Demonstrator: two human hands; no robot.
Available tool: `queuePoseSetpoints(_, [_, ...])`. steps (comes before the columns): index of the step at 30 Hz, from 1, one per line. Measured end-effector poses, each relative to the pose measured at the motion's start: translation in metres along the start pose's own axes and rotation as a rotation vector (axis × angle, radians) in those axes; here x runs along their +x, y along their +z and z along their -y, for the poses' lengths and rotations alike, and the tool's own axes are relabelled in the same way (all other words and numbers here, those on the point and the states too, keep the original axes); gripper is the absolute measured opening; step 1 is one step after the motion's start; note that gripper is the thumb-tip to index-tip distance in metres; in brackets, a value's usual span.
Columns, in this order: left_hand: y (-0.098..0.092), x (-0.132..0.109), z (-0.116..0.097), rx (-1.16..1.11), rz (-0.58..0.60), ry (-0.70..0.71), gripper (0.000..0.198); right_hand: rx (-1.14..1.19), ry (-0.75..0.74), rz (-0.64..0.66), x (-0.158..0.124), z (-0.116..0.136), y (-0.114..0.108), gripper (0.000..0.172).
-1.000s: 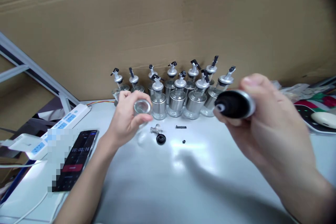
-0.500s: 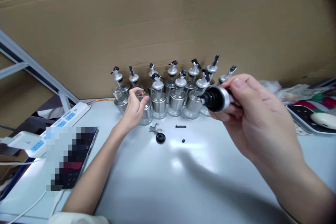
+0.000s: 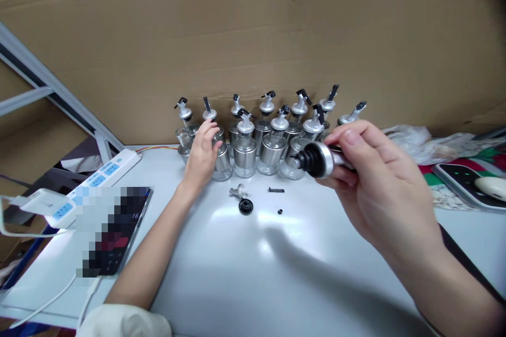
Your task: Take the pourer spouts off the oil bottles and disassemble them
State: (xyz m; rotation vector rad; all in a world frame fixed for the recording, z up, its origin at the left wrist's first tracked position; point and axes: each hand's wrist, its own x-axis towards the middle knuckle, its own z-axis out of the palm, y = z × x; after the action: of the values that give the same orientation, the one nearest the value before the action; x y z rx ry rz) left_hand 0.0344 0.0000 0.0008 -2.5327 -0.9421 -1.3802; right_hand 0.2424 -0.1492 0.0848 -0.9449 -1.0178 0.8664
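Note:
My right hand [image 3: 379, 189] is closed around a silver pourer spout [image 3: 326, 160], held sideways above the table with its black ribbed stopper pointing left. My left hand [image 3: 202, 150] is at the left end of the bottle group, fingers bent and apart, beside a glass bottle [image 3: 223, 163] with a metal band. It partly covers that bottle's neck, so any contact is unclear. Behind it stands a bottle with a pourer top [image 3: 209, 114]. On the table lie a silver spout piece [image 3: 237, 191], a black ribbed stopper [image 3: 245, 206], a black flip lid [image 3: 276, 190] and a tiny black part [image 3: 280, 211].
Several bottles fitted with pourers [image 3: 273, 152] stand in rows before a cardboard wall [image 3: 253, 26]. To the left are a phone [image 3: 122, 237], a white power strip [image 3: 95, 184] and cables. A black-and-white tray [image 3: 458, 181] with a white mouse [image 3: 492, 188] and plastic bags [image 3: 411, 142] lie right.
My left hand has loosened from the front bottle's neck, its fingers now higher and more spread. My right hand still holds the pourer spout, turned slightly. The whole view has shifted a little.

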Motion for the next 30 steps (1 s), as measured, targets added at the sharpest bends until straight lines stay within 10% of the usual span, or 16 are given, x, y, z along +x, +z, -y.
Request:
queuePoseSetpoints(7, [-0.019,-0.015,-0.042,-0.095,-0.115,-0.048,0.029,-0.239,0.054,0.204,-0.01,-0.023,-0.003,0.015])
queuePoseSetpoints(14, [-0.031,-0.063,-0.098,-0.336,0.462,-0.167,0.048,-0.422,0.161,0.529,-0.034,-0.072,-0.018,0.014])
queuePoseSetpoints(20, [-0.021,-0.068,-0.105,-0.283,0.529,-0.076,0.03,-0.48,0.183,0.523,-0.043,-0.08,-0.018,0.013])
queuePoseSetpoints(30, [-0.025,-0.078,-0.102,-0.243,0.594,0.138,0.041,-0.803,-0.267,0.598,-0.052,-0.078,-0.018,0.009])
